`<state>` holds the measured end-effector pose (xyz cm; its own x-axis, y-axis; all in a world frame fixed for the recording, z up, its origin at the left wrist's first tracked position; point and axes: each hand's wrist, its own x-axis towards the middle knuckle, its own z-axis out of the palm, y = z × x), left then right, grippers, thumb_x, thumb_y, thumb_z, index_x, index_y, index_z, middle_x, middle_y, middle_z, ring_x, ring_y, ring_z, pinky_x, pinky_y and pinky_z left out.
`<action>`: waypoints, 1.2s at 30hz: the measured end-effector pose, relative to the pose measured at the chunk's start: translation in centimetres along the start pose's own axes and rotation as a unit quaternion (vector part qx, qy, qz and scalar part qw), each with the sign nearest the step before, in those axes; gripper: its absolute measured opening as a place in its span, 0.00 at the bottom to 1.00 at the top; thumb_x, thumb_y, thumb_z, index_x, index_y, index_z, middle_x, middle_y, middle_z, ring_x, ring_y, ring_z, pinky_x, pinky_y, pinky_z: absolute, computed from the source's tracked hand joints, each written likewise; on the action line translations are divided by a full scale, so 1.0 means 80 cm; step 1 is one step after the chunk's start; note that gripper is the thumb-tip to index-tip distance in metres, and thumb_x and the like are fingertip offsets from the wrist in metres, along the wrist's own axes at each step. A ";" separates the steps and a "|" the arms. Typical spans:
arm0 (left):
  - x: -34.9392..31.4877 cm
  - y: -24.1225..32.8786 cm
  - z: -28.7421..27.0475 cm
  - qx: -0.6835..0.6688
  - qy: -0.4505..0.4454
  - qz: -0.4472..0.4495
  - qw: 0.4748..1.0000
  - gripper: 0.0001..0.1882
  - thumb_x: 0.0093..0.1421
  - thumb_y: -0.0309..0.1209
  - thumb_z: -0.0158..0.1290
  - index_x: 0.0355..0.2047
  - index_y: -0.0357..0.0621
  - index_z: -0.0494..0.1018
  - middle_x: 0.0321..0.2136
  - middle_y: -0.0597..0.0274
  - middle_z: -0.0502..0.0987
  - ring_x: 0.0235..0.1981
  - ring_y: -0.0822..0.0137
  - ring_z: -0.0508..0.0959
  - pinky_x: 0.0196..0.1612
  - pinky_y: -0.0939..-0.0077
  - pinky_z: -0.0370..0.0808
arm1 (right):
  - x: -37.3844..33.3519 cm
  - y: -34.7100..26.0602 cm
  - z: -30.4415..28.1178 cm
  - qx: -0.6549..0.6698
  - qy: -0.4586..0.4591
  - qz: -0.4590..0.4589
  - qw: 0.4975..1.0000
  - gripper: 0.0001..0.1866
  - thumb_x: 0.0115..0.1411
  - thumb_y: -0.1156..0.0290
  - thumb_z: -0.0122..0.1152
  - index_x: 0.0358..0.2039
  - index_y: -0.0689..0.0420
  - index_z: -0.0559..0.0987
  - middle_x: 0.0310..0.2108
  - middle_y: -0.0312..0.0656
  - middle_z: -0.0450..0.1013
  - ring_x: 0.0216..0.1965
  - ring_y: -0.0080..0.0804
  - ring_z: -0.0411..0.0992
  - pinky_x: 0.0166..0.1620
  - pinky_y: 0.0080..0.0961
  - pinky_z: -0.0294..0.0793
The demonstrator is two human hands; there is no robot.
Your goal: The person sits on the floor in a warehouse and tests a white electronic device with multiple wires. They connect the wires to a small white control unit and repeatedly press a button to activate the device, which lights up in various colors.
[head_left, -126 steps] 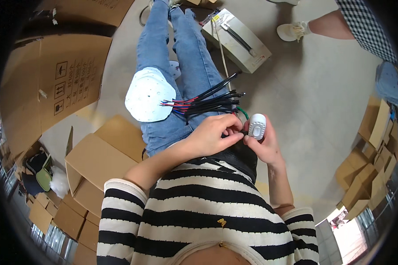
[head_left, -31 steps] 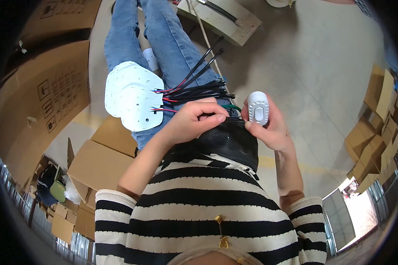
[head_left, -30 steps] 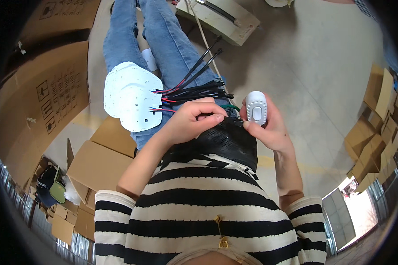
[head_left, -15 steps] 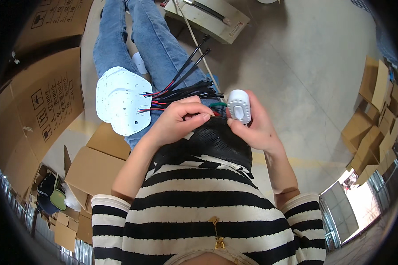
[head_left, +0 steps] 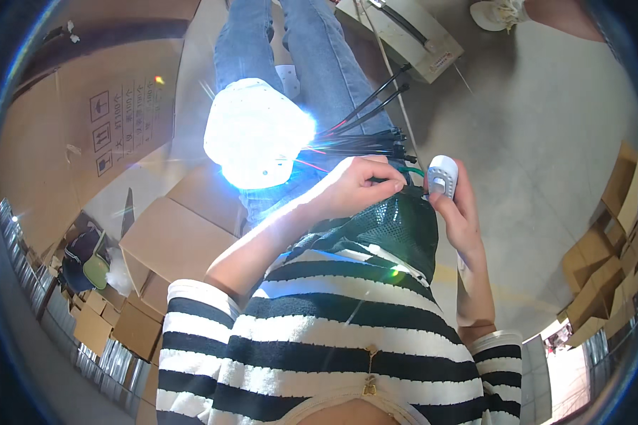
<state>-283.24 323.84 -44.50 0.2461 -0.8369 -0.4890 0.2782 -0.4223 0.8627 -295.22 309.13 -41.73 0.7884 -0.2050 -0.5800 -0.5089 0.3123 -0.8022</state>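
Note:
In my right hand [head_left: 462, 216] is a small white switch [head_left: 442, 174] with an oval button and a ridged edge; my thumb presses on the button. A green lead [head_left: 412, 171] runs from the switch toward my left hand [head_left: 368, 185]. Its fingers pinch together, and a thin red wire [head_left: 310, 165] reaches that hand from the white lamp panel [head_left: 252, 134]. The joint between my fingertips is hidden. Lit up with a strong glare, the panel lies over my thighs. Beside it, across my jeans, rests a bundle of black-sleeved cables [head_left: 368, 144].
A black mesh pouch [head_left: 383, 227] covers my lap. A beige metal case with a handle [head_left: 432, 60] stands on the floor ahead. Large cardboard boxes [head_left: 138, 92] fill the left side, with flattened cartons [head_left: 595, 248] at right. Another person's shoe [head_left: 496, 15] shows top right.
The lamp panel was unlit and now shines brightly. My right thumb has moved onto the switch's button. The view has shifted, and another person's foot has come in at the top right.

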 end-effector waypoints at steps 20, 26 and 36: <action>-0.127 0.073 -0.074 0.236 0.232 0.028 0.943 0.07 0.48 0.21 0.46 0.29 0.39 0.69 0.16 0.65 0.64 0.18 0.75 0.63 0.21 0.85 0.59 | 0.005 -0.006 -0.006 -0.049 0.069 -0.012 0.996 0.12 0.53 0.66 0.46 0.33 0.61 0.66 0.24 0.35 0.63 0.25 0.20 0.59 0.30 0.16 0.59; -0.196 0.087 -0.132 0.174 0.503 0.118 0.839 0.05 0.52 0.23 0.42 0.29 0.39 0.67 0.20 0.67 0.63 0.19 0.79 0.58 0.24 0.90 0.55 | 0.003 -0.003 -0.006 -0.082 0.033 -0.036 0.995 0.12 0.54 0.65 0.46 0.34 0.60 0.66 0.24 0.35 0.63 0.26 0.20 0.60 0.31 0.16 0.60; 0.018 0.061 -0.100 0.249 0.171 0.003 0.953 0.09 0.50 0.29 0.47 0.29 0.35 0.69 0.22 0.62 0.72 0.26 0.78 0.70 0.29 0.84 0.66 | 0.003 -0.007 -0.005 -0.112 0.004 -0.047 0.993 0.12 0.53 0.65 0.47 0.33 0.60 0.66 0.23 0.35 0.63 0.25 0.20 0.59 0.29 0.16 0.60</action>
<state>-274.08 323.37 -42.01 0.5584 -0.7135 -0.4232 -0.1793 -0.6019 0.7782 -294.87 308.57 -41.51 0.8336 -0.2301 -0.5022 -0.4988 0.0770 -0.8633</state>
